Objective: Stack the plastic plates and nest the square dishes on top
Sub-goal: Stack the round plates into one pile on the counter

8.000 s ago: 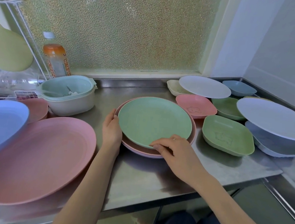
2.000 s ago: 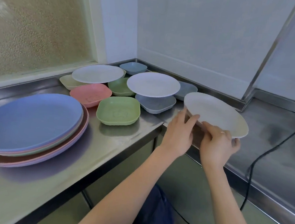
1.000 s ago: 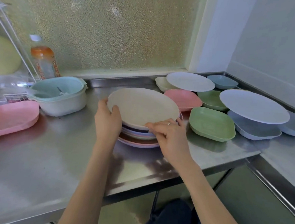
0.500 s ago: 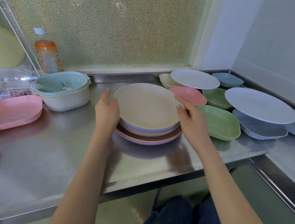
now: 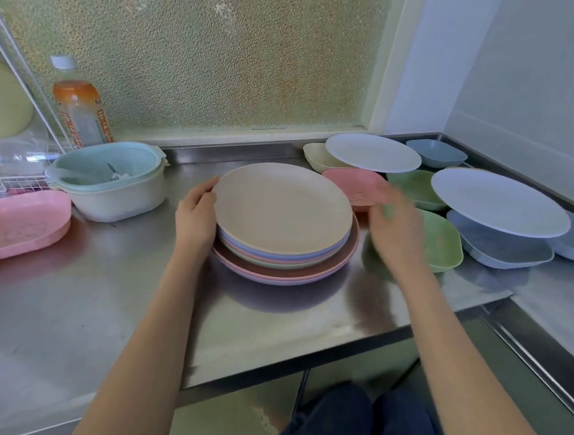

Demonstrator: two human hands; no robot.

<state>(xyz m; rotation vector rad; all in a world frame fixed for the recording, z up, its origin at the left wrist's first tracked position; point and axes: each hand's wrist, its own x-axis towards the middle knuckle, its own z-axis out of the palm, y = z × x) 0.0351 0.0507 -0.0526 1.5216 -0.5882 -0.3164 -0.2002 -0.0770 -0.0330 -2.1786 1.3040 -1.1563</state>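
Observation:
A stack of round plates (image 5: 285, 248) sits mid-counter, a beige plate (image 5: 281, 208) on top, with blue, pink, green and larger pink ones beneath. My left hand (image 5: 194, 215) rests against the stack's left rim, fingers curled on the beige plate's edge. My right hand (image 5: 394, 231) hovers blurred to the right of the stack, fingers apart and empty, over a green square dish (image 5: 443, 241). Behind it lie a pink square dish (image 5: 355, 185), another green dish (image 5: 417, 186), a beige dish (image 5: 314, 156) and blue square dishes (image 5: 436, 153) (image 5: 506, 250). Two white round plates (image 5: 373, 152) (image 5: 499, 201) rest on the dishes.
A mint-and-white lidded container (image 5: 110, 179) stands left of the stack, a pink square dish (image 5: 17, 225) further left. A bottle (image 5: 79, 111) and a wire rack (image 5: 3, 181) are at the back left. The steel counter's (image 5: 100, 305) front edge runs below my arms.
My right hand has let go of the stack's right rim and drawn away to the right over the green dish. The beige plate now lies flat on the stack; my left hand stays.

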